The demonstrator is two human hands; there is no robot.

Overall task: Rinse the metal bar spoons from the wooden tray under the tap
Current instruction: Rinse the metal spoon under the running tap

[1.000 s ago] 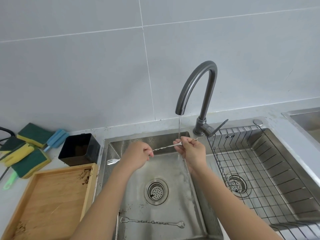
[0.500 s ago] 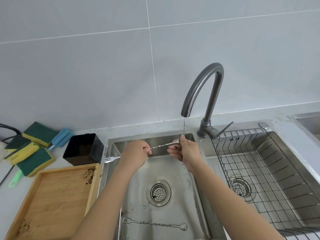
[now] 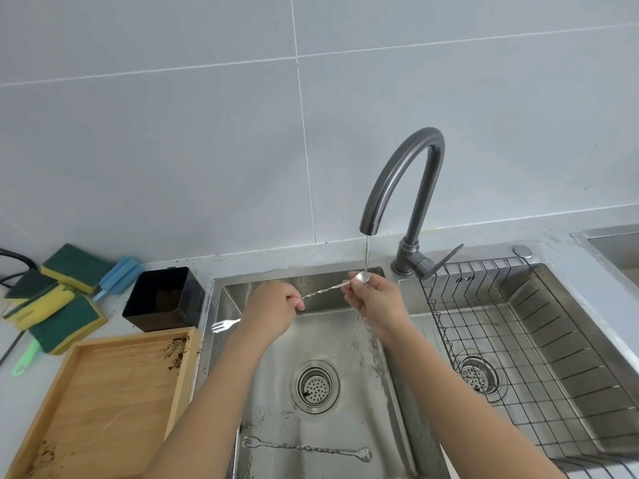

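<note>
No text, label, brand, number or sign can be read anywhere in the frame. A small dark mark sits on the sink wall (image 3: 465,280) right of centre, behind the wire rack, but it is too small to make out.

Bright, even, diffuse light fills the frame; shadows are faint. Soft glare streaks the curved grey metal tap (image 3: 404,181) and the stainless steel sink basin (image 3: 349,340). Wide-angle distortion bows lines toward the edges. Focus is fairly sharp throughout.
</note>
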